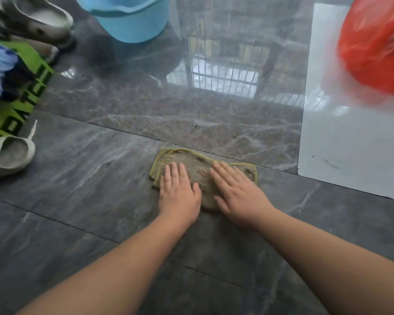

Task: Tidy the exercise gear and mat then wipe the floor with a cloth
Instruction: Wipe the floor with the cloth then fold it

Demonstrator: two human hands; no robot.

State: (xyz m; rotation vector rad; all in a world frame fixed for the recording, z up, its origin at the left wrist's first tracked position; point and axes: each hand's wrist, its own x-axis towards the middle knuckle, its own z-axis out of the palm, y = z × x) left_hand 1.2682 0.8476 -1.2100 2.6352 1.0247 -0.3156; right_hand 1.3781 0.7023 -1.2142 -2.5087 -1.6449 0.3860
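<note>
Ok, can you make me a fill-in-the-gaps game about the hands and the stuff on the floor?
1. Both hands, left and right, press flat on the ____.
2. The bucket at the top is coloured ____.
3. The bag at the right is coloured ____.
4. The cloth lies on the ____.

Missing words: cloth; blue; red; floor.

Soft daylight, glossy floor [214,110] glare
</note>
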